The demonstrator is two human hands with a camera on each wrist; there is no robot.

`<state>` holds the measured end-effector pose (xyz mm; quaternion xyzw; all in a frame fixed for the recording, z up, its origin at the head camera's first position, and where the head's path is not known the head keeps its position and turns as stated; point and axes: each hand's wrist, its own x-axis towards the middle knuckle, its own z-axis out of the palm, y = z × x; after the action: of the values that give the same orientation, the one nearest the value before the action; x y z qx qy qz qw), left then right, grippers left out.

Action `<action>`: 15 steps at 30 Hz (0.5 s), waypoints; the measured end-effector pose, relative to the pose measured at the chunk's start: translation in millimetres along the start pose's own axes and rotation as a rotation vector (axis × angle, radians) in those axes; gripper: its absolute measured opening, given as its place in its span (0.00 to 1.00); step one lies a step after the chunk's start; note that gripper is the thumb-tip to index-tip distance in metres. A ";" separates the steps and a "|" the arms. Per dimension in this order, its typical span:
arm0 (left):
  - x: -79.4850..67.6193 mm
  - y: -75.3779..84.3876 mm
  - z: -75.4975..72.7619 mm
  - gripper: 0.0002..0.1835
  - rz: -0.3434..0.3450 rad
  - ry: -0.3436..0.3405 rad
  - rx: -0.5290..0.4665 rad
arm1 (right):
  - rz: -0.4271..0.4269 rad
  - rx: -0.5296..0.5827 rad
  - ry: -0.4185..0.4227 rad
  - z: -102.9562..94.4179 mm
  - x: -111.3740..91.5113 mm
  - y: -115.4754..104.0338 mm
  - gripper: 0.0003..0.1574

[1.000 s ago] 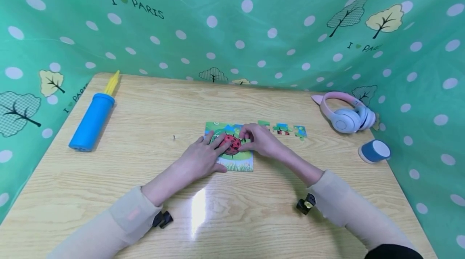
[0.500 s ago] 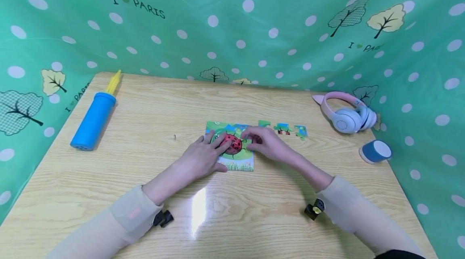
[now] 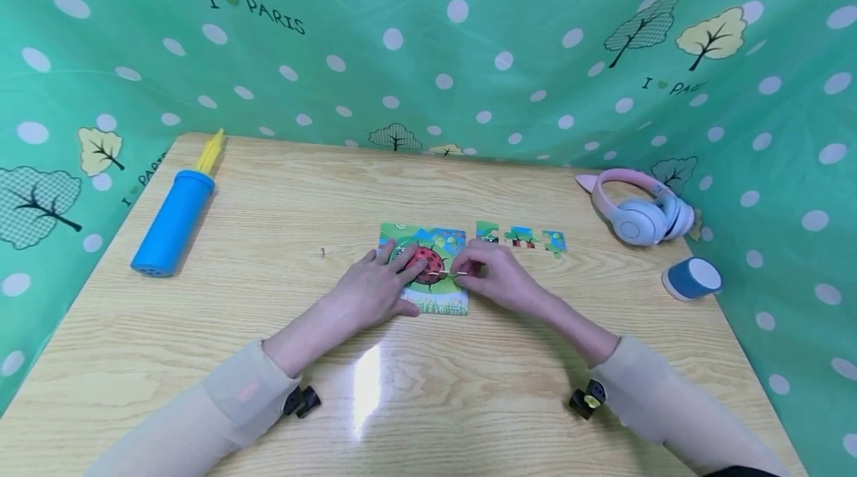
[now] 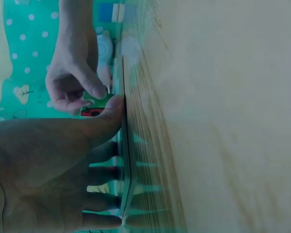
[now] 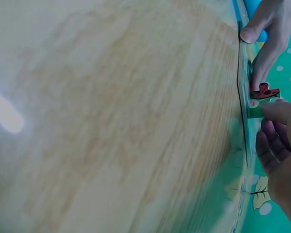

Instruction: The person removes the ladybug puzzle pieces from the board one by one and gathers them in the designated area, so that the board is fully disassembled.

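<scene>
A ladybug jigsaw puzzle (image 3: 438, 306) lies flat on the wooden table. My left hand (image 3: 371, 291) rests on its left part, fingers spread and straight, with the thumb at the near edge. Between thumb and fingers my right hand (image 3: 498, 276) pinches a puzzle piece (image 5: 264, 100), tilted up over the puzzle's right side. That piece is green with red and black, and from the head it shows nearly edge-on. The left wrist view also shows the pinched puzzle piece (image 4: 93, 111), just beyond the left thumb.
Three loose pieces, a left one (image 3: 487, 231), a middle one (image 3: 521, 237) and a right one (image 3: 554, 241), lie beyond the right hand. Cat-ear headphones (image 3: 636, 220) and a blue-and-white container (image 3: 692, 278) stand at right. A blue cylinder (image 3: 172, 224) with yellow sticks lies left.
My right hand has shifted right and nearer to me, and the pinched piece has come up on edge. The puzzle's upper right corner is now uncovered. My left hand stays in place.
</scene>
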<state>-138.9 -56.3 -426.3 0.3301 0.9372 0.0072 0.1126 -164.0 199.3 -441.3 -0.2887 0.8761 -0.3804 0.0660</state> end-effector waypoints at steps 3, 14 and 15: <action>0.1 0.1 0.1 0.45 -0.002 -0.002 0.003 | 0.017 0.003 0.022 0.4 -1.4 -0.4 0.07; 0.3 -1.4 0.0 0.45 0.007 -0.009 -0.025 | 0.127 0.042 0.059 -1.1 2.7 0.9 0.06; 0.5 -1.7 -0.3 0.45 0.008 -0.009 -0.029 | 0.128 0.041 0.059 -1.1 2.9 0.8 0.07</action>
<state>-140.4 -57.3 -426.2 0.3323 0.9351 0.0198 0.1215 -167.1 198.8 -440.8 -0.2195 0.8863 -0.4017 0.0702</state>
